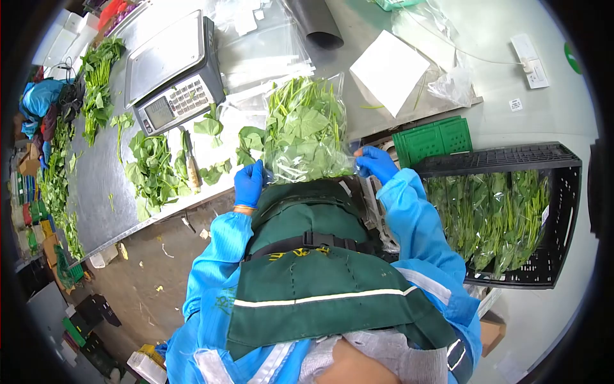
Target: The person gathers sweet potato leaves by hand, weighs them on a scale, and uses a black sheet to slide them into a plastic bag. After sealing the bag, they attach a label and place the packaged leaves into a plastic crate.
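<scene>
A clear plastic bag of leafy greens (306, 128) lies on the table's front edge, its stems away from me and its near edge by my apron. My left hand (249, 184), in a blue glove, is closed on the bag's near left corner. At the near right corner, my right hand (376, 162), also gloved in blue, pinches the plastic; a fingertip shows bare. Loose leaves (251, 142) lie just left of the bag. A knife (191, 168) with a wooden handle rests beside a pile of greens (153, 168).
A weighing scale (173, 77) stands at the back left, with flat plastic bags (262, 51) beside it. A white sheet (390, 72) lies at the back right. The black crate (566, 224) at right holds bagged greens; a green crate (432, 141) is near it.
</scene>
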Demonstrator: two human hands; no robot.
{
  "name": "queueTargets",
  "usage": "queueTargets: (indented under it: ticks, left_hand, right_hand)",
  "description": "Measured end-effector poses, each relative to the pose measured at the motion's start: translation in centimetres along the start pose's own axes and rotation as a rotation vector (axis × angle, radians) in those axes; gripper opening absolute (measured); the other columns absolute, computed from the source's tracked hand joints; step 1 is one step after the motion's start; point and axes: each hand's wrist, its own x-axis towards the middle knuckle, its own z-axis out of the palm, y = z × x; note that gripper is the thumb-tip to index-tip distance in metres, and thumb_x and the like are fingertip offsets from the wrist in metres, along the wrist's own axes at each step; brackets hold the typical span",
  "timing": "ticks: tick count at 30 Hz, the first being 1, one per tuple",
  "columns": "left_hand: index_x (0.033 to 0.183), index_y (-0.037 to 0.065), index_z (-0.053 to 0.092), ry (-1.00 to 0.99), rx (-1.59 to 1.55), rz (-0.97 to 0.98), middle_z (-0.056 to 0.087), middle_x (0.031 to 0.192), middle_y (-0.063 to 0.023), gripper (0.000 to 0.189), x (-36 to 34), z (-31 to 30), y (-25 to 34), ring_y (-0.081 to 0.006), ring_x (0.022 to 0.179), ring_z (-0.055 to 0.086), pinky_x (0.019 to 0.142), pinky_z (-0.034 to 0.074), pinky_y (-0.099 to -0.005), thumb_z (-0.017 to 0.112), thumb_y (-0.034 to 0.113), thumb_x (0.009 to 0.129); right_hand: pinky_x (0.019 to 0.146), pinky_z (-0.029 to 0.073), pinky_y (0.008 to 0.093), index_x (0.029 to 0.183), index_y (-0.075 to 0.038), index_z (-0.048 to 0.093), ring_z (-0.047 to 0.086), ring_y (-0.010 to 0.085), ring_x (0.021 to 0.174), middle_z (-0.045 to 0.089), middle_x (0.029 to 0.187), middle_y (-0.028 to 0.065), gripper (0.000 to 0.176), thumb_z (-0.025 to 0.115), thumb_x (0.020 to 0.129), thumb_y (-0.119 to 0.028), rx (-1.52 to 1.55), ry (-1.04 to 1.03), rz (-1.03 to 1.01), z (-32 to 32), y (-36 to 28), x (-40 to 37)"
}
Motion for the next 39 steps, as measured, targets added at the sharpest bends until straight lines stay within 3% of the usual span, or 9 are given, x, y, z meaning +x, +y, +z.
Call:
queueTargets:
  ticks: [1, 3, 5, 8, 15, 23, 28, 34, 39]
  left_hand:
    - [0.059, 0.000, 0.059, 0.003, 0.000, -0.002, 0.053, 0.048, -0.0034, 0.043, -0.2, 0.0, 0.6, -0.0074, 0.044, 0.046, 0.043, 0.037, -0.0230, 0.049, 0.030, 0.088]
    - [0.060, -0.001, 0.060, 0.012, 0.008, -0.037, 0.053, 0.050, -0.0036, 0.045, -0.7, -0.1, 2.4, -0.0080, 0.042, 0.046, 0.042, 0.036, -0.0228, 0.049, 0.033, 0.088]
    - [0.061, -0.001, 0.060, 0.041, -0.012, -0.043, 0.054, 0.050, -0.0038, 0.045, -0.5, -0.1, 2.1, -0.0079, 0.042, 0.046, 0.041, 0.036, -0.0227, 0.050, 0.034, 0.088]
    - [0.060, 0.000, 0.060, 0.099, -0.058, -0.038, 0.053, 0.050, -0.0036, 0.045, 0.0, 0.1, 1.8, -0.0076, 0.042, 0.045, 0.041, 0.035, -0.0223, 0.051, 0.035, 0.087]
    - [0.054, 0.001, 0.056, 0.141, -0.060, -0.019, 0.047, 0.046, 0.0003, 0.044, 1.5, 0.4, 0.8, -0.0055, 0.040, 0.039, 0.039, 0.031, -0.0227, 0.055, 0.032, 0.085]
    - [0.062, 0.001, 0.059, 0.205, -0.108, 0.076, 0.048, 0.047, -0.0005, 0.042, 1.2, 0.9, 3.1, -0.0067, 0.041, 0.042, 0.041, 0.032, -0.0211, 0.050, 0.032, 0.088]
    - [0.066, 0.001, 0.061, 0.151, -0.190, -0.117, 0.055, 0.052, -0.0026, 0.038, 1.5, 0.9, 3.9, -0.0066, 0.043, 0.046, 0.041, 0.034, -0.0199, 0.051, 0.031, 0.088]
    - [0.065, 0.001, 0.061, 0.156, -0.188, -0.109, 0.056, 0.052, -0.0031, 0.038, 2.4, 0.6, 2.3, -0.0072, 0.041, 0.045, 0.039, 0.033, -0.0205, 0.052, 0.030, 0.087]
    - [0.068, 0.000, 0.061, 0.106, -0.046, -0.136, 0.056, 0.053, -0.0042, 0.032, 3.2, 0.5, 2.5, -0.0083, 0.043, 0.048, 0.039, 0.035, -0.0210, 0.058, 0.028, 0.083]
  right_hand:
    - [0.051, 0.046, 0.0243, 0.091, -0.001, 0.057, 0.055, 0.0119, 0.057, 0.059, 0.073, 0.0059, 0.015, 0.058, 0.077, -0.007, -0.001, -0.003, 0.002, 0.3, -0.5, -0.6]
    - [0.071, 0.048, 0.0260, 0.097, -0.002, 0.056, 0.057, 0.0125, 0.078, 0.060, 0.084, 0.0055, 0.021, 0.061, 0.077, -0.003, 0.039, -0.050, -0.303, 1.3, -1.7, -2.1]
    - [0.071, 0.046, 0.0262, 0.100, -0.002, 0.056, 0.054, 0.0114, 0.072, 0.060, 0.079, 0.0055, 0.030, 0.065, 0.072, -0.002, 0.031, -0.049, -0.352, 1.9, -2.2, -1.9]
    - [0.064, 0.044, 0.0226, 0.087, 0.000, 0.060, 0.052, 0.0081, 0.067, 0.060, 0.077, 0.0043, 0.015, 0.065, 0.075, -0.008, 0.043, 0.187, -0.433, 2.8, -0.4, 0.7]
    - [0.050, 0.038, 0.0214, 0.079, -0.001, 0.060, 0.048, 0.0068, 0.055, 0.054, 0.063, 0.0000, 0.015, 0.061, 0.079, -0.016, 0.183, 0.127, -0.115, 2.8, 0.2, 2.6]
    - [0.047, 0.041, 0.0245, 0.078, -0.002, 0.059, 0.051, 0.0105, 0.054, 0.055, 0.062, 0.0030, 0.012, 0.057, 0.079, -0.013, 0.152, 0.157, -0.229, 2.7, -0.6, 1.4]
    - [0.069, 0.048, 0.0274, 0.090, -0.002, 0.059, 0.059, 0.0163, 0.072, 0.060, 0.078, 0.0067, 0.016, 0.055, 0.080, -0.015, 0.413, 0.164, 0.023, 0.6, 0.4, 2.4]
    - [0.072, 0.048, 0.0270, 0.099, 0.000, 0.056, 0.059, 0.0163, 0.080, 0.061, 0.090, 0.0085, 0.024, 0.060, 0.077, -0.008, 0.216, 0.036, -0.298, 0.3, -1.4, 0.7]
    - [0.071, 0.047, 0.0259, 0.103, 0.003, 0.053, 0.058, 0.0142, 0.076, 0.061, 0.085, 0.0094, 0.030, 0.062, 0.075, -0.001, 0.154, 0.214, -0.269, 1.6, -0.2, 2.7]
